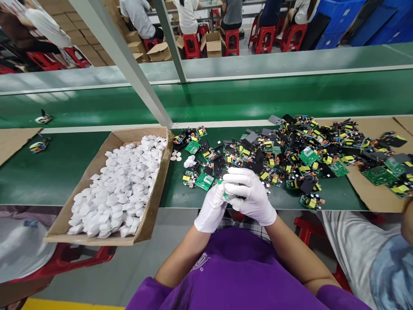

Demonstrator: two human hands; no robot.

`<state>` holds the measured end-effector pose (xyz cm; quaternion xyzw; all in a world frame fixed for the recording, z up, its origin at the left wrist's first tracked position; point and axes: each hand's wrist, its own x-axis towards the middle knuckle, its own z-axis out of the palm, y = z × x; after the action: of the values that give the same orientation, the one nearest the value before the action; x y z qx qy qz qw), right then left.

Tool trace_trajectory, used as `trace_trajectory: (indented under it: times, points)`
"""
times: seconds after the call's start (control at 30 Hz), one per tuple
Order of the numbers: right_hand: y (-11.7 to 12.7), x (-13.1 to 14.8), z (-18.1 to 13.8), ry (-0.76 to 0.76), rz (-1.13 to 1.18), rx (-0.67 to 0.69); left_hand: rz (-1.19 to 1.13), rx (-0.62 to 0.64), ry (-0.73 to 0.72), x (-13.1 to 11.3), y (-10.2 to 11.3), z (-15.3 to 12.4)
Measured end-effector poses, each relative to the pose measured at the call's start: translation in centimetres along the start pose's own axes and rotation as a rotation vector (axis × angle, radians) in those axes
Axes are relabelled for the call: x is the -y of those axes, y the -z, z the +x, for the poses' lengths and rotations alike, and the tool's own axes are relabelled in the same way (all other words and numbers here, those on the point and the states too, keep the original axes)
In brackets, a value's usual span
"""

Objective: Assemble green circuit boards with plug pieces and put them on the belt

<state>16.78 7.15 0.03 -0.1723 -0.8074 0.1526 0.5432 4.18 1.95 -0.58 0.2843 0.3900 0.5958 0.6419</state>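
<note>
My left hand [213, 206] and my right hand [248, 193], both in white gloves, meet at the table's near edge. Between them shows a bit of a green circuit board [226, 197], mostly hidden by the closed fingers. Just beyond my hands spreads a heap of circuit boards [267, 150] with yellow, black and orange components. One board lies green side up [204, 181] left of my fingers. A crumpled-looking white piece [189, 162] rests beside it, and several round white discs [176, 156] lie near the tray.
On the left, a cardboard tray [163, 193] full of small white pieces juts over the table edge. A grey metal post [129, 64] rises behind it. Beyond runs a green conveyor belt [241, 101] with a loose part [43, 117]. A co-worker [364, 254] sits at right.
</note>
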Motion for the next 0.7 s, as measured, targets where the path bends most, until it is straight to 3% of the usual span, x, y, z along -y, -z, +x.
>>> trace_trajectory:
  times: [0.4,0.53,0.63,0.7]
  points:
    - [-0.5,0.3,-0.6,-0.092,0.144,0.027,-0.153,-0.089,0.09,-0.5,-0.9,-0.2]
    - [-0.2,0.5,-1.3,-0.434,0.34,0.019,-0.093,-0.075,0.073,-0.7,-0.5,-0.3]
    - [-0.2,0.8,-1.4,-0.767,0.534,0.083,-0.001,-0.117,0.016,-0.3,0.2,-0.2]
    - [-0.4,1.0,-1.2,-0.913,0.646,0.127,0.064,-0.144,-0.031,0.1,0.5,-0.1]
